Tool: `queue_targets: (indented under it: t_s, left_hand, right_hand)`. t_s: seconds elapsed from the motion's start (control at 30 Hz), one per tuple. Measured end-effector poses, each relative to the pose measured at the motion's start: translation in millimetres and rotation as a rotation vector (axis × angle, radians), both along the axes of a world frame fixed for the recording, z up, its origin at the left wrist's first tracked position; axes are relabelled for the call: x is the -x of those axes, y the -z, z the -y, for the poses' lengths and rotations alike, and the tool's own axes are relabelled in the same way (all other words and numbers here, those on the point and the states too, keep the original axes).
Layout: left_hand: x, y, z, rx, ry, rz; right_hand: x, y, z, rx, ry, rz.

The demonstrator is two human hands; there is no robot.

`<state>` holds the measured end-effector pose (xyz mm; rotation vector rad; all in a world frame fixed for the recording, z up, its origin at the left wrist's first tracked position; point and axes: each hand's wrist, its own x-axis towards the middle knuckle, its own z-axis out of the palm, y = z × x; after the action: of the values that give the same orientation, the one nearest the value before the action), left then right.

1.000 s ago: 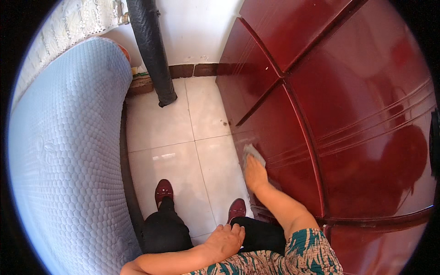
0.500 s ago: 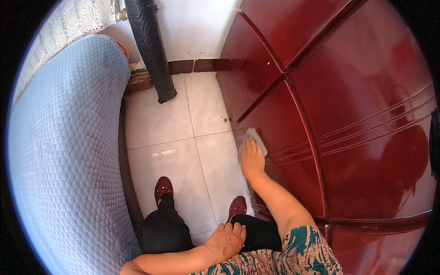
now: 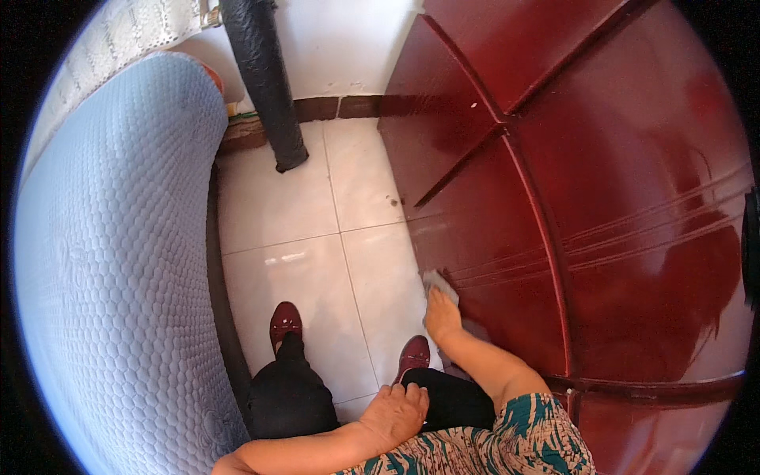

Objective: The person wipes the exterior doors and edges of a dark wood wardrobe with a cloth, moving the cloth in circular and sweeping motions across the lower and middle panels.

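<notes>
A glossy dark red cabinet (image 3: 491, 198) with raised trim strips fills the right side. Low on its face, close to the floor edge, my right hand (image 3: 442, 317) presses a grey cloth (image 3: 440, 285) against the panel. The fingers of that hand are partly hidden by the cloth and its own back. My left hand (image 3: 396, 413) rests palm down over my right knee, holding nothing, its fingers lying on the black trousers (image 3: 451, 400).
A bed or couch with a light blue quilted cover (image 3: 127, 237) runs along the left. Pale floor tiles (image 3: 301, 261) lie between it and the cabinet, under my dark red shoes (image 3: 286, 321). A black-wrapped pipe (image 3: 265, 87) stands near the white wall (image 3: 340, 51).
My right hand has slid the cloth down the cabinet face, toward me. The left hand stays on the knee. The view has shifted slightly.
</notes>
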<state>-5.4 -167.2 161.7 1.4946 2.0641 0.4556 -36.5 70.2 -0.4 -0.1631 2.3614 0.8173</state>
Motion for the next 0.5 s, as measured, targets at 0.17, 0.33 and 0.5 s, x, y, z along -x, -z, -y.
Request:
queue_targets:
  t_s: [0.17, 0.33, 0.5]
  left_hand:
    - [3.6, 1.5, -4.1, 0.092, 0.075, 0.146]
    - [16.3, -11.5, -20.5, 0.14, 0.057, 0.126]
    - [26.0, 0.4, -27.4, 0.048, -0.061, 0.0]
  right_hand:
    - [-52.8, -17.3, 7.2, -0.01, -0.048, 0.204]
    - [-46.0, -66.1, 0.0, 0.019, 0.004, -0.07]
    - [-43.8, -161.1, 16.5, -0.034, 0.032, -0.32]
